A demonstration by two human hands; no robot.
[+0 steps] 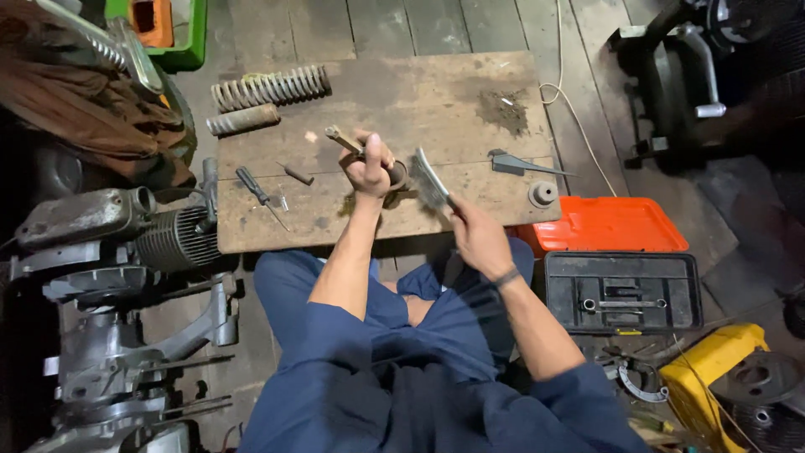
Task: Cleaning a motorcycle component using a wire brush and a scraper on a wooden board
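My left hand point(369, 166) grips a metal connecting rod point(345, 140) over the wooden board point(436, 101), with the rod's round end point(397, 174) beside my fingers. My right hand point(475, 235) holds a wire brush point(429, 179) by its handle, bristles close to the rod's round end. A screwdriver point(258, 192) and a small pin point(297, 174) lie left of my left hand. A flat pointed metal piece point(520, 164) and a small round part point(542, 194) lie to the right.
Two coil springs point(270, 85) point(243, 120) rest at the board's far left. An engine block point(117, 243) stands on the floor at left. An orange toolbox lid point(608, 224) and a black tray point(622, 292) sit at right, beside a yellow container point(713, 356).
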